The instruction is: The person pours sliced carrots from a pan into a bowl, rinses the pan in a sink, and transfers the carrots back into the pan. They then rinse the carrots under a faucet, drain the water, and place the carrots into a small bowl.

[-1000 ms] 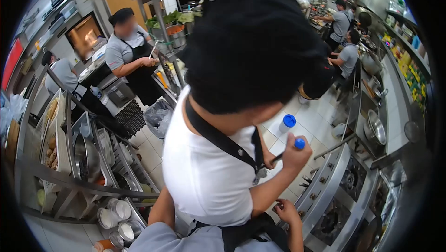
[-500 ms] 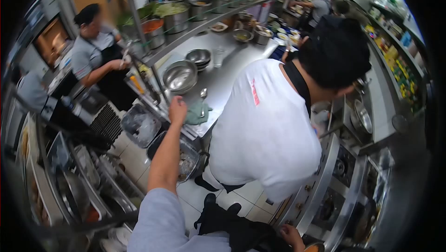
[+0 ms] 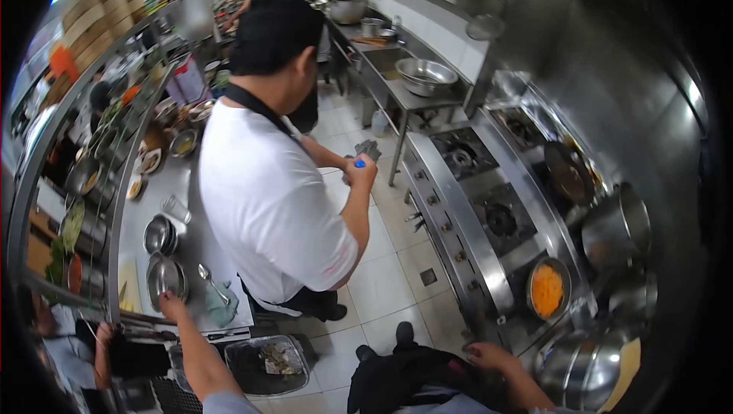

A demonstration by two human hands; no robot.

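Note:
My left hand (image 3: 173, 307) is at the near rim of a shiny metal bowl (image 3: 163, 273) on the steel counter, its fingers closed on the edge. Part of the grip is hidden by the hand itself. Beside it lie a metal spoon (image 3: 205, 271) and a green cloth (image 3: 221, 309). A stack of smaller metal bowls (image 3: 158, 234) sits just beyond. Low by the stove front, my right hand (image 3: 490, 355) hangs with loosely bent fingers and nothing visible in it. Closest to that hand on the stove is a pan of orange pieces (image 3: 547, 289).
A co-worker in a white shirt (image 3: 267, 193) stands close ahead, hands around a grey cloth (image 3: 366, 151) and something blue. The gas stove (image 3: 477, 250) runs along the right, with large metal pots (image 3: 617, 231) behind it. A lined bin (image 3: 267, 364) stands below the counter.
My view has swung right toward the stove. My left hand has reached the metal bowl's rim. The co-worker has turned and straightened, bringing both hands into sight.

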